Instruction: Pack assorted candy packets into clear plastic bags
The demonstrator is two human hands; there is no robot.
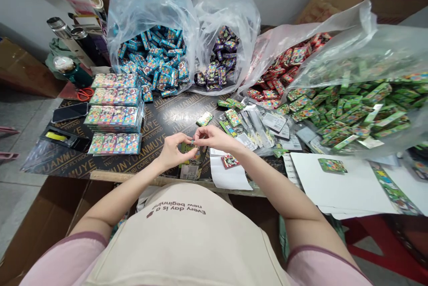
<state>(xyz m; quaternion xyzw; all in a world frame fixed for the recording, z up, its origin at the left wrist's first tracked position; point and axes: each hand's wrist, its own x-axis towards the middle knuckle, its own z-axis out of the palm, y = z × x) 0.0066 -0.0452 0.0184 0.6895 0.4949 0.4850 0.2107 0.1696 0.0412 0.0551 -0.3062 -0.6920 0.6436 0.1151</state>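
My left hand [177, 150] and my right hand [214, 138] meet over the near part of the table, thumbs and fingers pinched. Between their fingertips is the upper end of a clear plastic packet [190, 171] with a green printed panel; the fingers partly hide it. A small green box [204, 119] lies just beyond my hands. To the right of them, clear packets [254, 128] with green panels and white labels overlap in a pile. A red box [230, 161] rests on a white paper sheet [230, 179] below my right wrist.
Neat stacks of colourful box sets [113, 143] stand at left, beside a phone [70, 112], a box cutter [60, 136] and red-handled scissors [85, 94]. Along the back, plastic bags hold blue boxes [163, 61], purple boxes [217, 72], red boxes [284, 65] and green boxes [351, 108].
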